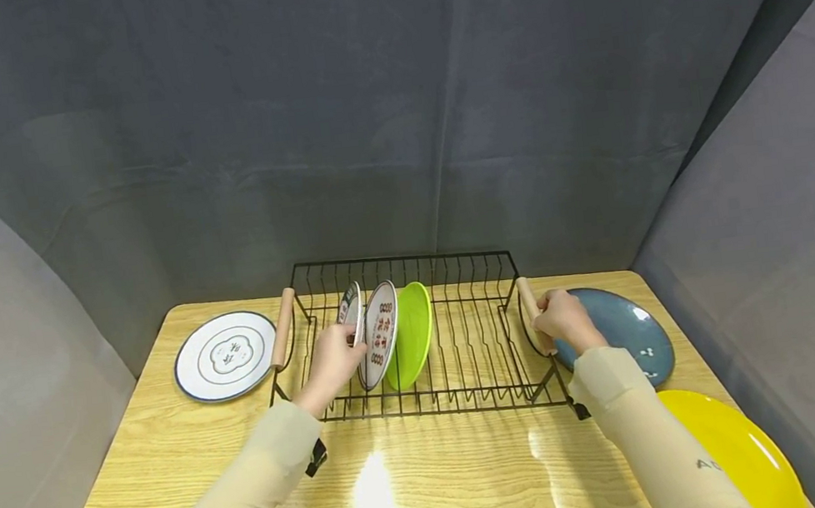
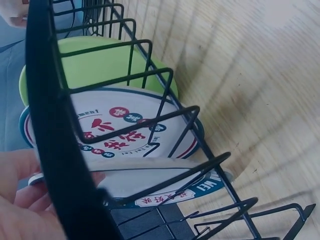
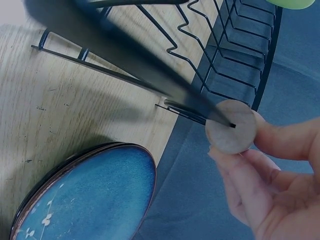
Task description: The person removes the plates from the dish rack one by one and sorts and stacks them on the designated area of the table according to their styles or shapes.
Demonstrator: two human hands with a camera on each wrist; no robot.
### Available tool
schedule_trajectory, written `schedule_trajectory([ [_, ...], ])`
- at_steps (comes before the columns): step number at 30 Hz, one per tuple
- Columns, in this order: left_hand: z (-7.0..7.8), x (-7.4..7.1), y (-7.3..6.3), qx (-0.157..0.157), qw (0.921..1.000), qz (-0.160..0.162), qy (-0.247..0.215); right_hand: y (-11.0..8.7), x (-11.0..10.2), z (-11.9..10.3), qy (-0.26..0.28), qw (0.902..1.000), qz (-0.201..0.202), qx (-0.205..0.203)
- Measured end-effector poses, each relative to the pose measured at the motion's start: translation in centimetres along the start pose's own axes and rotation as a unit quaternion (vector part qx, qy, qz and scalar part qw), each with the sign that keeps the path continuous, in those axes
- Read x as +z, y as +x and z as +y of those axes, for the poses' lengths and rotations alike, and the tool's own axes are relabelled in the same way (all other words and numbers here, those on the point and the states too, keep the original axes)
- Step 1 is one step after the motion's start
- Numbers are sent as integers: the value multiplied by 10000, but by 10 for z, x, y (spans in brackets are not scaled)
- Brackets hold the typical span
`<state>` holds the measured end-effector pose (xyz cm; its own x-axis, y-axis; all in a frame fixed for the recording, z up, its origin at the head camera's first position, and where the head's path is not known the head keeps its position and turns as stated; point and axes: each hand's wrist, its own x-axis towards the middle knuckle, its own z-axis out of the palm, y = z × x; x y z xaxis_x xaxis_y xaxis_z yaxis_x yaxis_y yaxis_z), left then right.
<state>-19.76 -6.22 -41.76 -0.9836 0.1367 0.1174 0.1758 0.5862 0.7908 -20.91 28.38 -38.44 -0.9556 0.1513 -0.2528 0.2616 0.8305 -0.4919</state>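
A black wire dish rack (image 1: 418, 414) stands on the table with plates upright in its slots. My left hand (image 1: 332, 358) pinches the rim of the leftmost one, a white plate (image 2: 135, 181) with a dark patterned border. Just right of it leans a white plate with red characters (image 1: 381, 337), then a lime green plate (image 1: 413, 333). On the rack's right side, my right hand (image 1: 566, 320) grips the wooden handle (image 3: 231, 126) between thumb and fingers. In the left wrist view a black rack bar partly covers the pinched plate and the hand.
Left of the rack, beside its other wooden handle (image 1: 283, 329), lies a white plate with a blue rim (image 1: 194, 366). A blue oval plate (image 1: 635, 329) lies to the right, and a yellow plate (image 1: 739, 451) nearer the front. Grey curtains (image 1: 363, 125) surround the table.
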Motion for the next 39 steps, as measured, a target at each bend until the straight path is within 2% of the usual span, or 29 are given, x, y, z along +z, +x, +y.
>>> schedule_trajectory([
  [5,-1,-5,2,-186,9993,177,-281,0,1,0,16,10000,-7,16],
  [10,-2,-12,5,-522,9980,258,-244,0,0,0,37,10000,-20,3],
  [17,1,-27,9,-374,9978,386,-398,0,0,1,44,10000,-23,-5],
  [20,3,-36,11,-418,9976,386,-401,1,0,1,22,10000,-14,-28],
  [23,7,-47,13,-522,9976,405,-196,2,0,1,-2,10000,20,-6],
  [27,15,-59,15,-552,9970,399,-365,2,1,1,8,10000,54,19],
  [32,25,-72,16,-593,9936,370,-886,1,0,1,70,10000,15,22],
  [37,31,-86,17,-648,9880,483,-1319,1,-1,0,51,10000,30,17],
  [39,32,-92,18,-569,9874,561,-1362,1,-1,0,44,10000,25,34],
])
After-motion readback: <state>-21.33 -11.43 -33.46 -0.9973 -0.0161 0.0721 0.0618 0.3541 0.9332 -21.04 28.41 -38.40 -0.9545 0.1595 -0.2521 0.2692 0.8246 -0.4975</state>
